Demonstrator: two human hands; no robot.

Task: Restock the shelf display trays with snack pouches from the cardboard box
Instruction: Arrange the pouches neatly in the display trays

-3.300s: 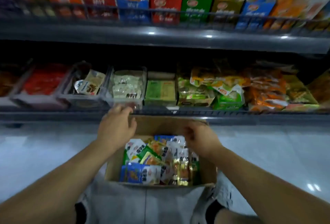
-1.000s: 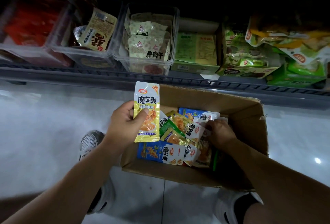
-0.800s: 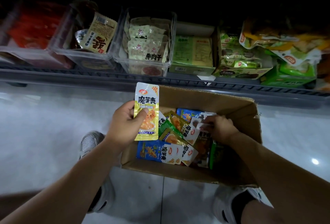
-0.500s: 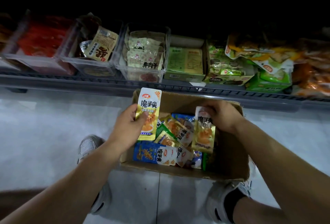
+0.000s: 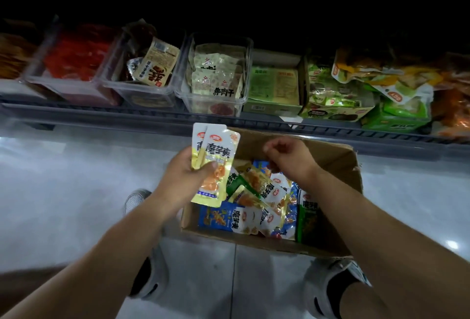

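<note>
Two flat glossy pouches (image 5: 216, 166) now fill left hand (image 5: 183, 179).

Brown corrugated cardboard box (image 5: 338, 166): matt, fibrous paperboard, with the top edge rough and frayed at the far right corner.
Yellow-and-white film pouches (image 5: 216, 156): thin plastic film, high gloss, flat sealed top edge.
Loose blue, green and white pouches (image 5: 244, 219) in the box: same slick film, crinkled, catching light.
Clear rectangular plastic trays (image 5: 241, 101): rigid, smooth, slightly hazy.
Dark grey slotted shelf rail (image 5: 127, 115): looks like painted metal, satin finish.
Green paperboard cartons (image 5: 273, 109): printed, dull sheen.
Pale floor tiles (image 5: 76, 191): polished, mirror a lamp.
Grey shoes (image 5: 330, 285): mesh cloth, matt.
</note>
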